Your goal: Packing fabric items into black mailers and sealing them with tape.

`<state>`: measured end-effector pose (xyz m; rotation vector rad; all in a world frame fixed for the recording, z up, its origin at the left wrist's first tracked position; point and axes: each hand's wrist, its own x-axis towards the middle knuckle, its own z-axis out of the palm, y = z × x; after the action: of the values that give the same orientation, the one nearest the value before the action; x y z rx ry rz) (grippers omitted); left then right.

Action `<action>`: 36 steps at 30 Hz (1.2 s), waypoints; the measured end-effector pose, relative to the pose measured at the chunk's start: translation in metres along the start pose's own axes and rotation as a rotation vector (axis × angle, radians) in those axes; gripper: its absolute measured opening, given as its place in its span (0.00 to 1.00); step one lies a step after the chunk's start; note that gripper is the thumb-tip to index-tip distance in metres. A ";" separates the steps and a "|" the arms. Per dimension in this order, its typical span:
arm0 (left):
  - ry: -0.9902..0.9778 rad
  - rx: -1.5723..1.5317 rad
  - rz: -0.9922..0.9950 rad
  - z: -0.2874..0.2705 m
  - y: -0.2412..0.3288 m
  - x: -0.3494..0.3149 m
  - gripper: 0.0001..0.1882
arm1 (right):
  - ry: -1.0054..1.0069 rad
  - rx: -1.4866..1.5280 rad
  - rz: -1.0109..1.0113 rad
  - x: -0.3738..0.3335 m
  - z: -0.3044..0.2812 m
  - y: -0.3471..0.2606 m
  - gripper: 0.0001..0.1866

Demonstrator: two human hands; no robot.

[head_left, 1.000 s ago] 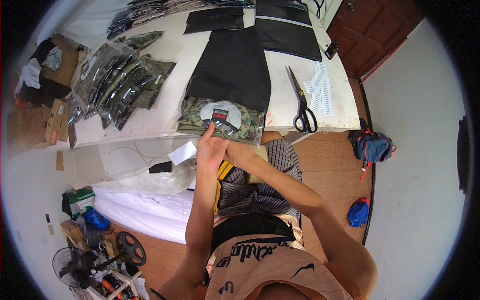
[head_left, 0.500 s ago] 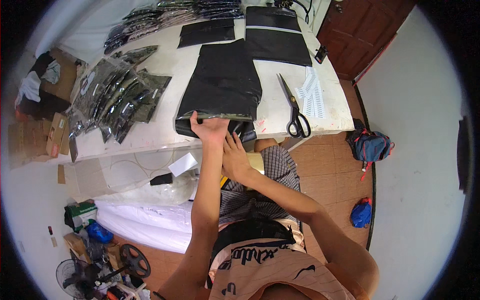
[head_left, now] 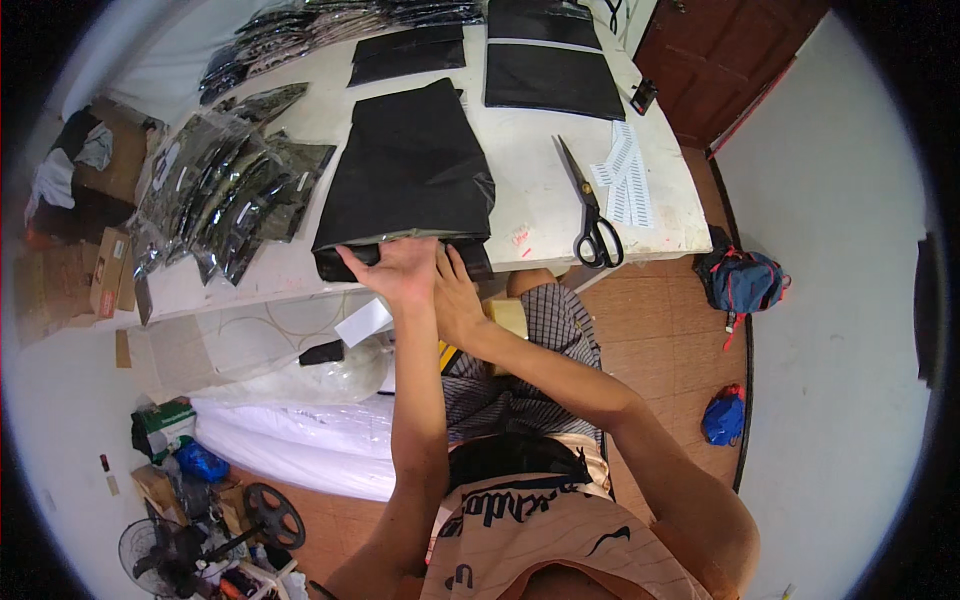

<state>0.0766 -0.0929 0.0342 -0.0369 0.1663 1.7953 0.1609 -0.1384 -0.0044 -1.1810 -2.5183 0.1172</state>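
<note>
A black plastic mailing bag (head_left: 410, 160) lies on the white table, its open end at the front edge. My left hand (head_left: 402, 272) is palm up at that opening, its fingers slipped under the upper layer and hidden, its thumb spread out to the left. Beside its wrist, my right hand (head_left: 460, 305) lies with fingers stretched out, their tips at the bag's lower flap; its thumb is hidden. Large black-handled scissors (head_left: 590, 205) rest to the right of the bag. Next to them are strips of white labels (head_left: 628, 180).
Clear-wrapped packets (head_left: 235, 200) cover the table's left side, with more packed garments (head_left: 340, 35) behind. Flat black bags (head_left: 550, 80) lie at the back right, another folded bag (head_left: 408, 55) at the back. A small black device (head_left: 644, 97) stands near the right edge. A backpack (head_left: 745, 285) sits on the floor.
The black bag has shifted left and a little nearer, with my left hand moving along with it. My left thumb is spread wider. My right hand has moved slightly left.
</note>
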 end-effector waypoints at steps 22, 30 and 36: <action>0.053 0.045 -0.056 -0.024 0.015 0.046 0.21 | 0.237 0.042 -0.212 -0.010 0.002 0.001 0.18; 0.294 0.273 0.034 -0.021 0.000 0.059 0.21 | 0.093 -0.035 -0.215 -0.011 -0.008 0.007 0.19; 0.140 0.057 -0.140 -0.045 -0.003 0.055 0.23 | 0.086 -0.013 -0.230 -0.031 -0.004 0.001 0.21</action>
<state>0.0644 -0.0449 -0.0166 -0.1306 0.3076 1.6480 0.1811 -0.1610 -0.0097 -0.8724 -2.5598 -0.0080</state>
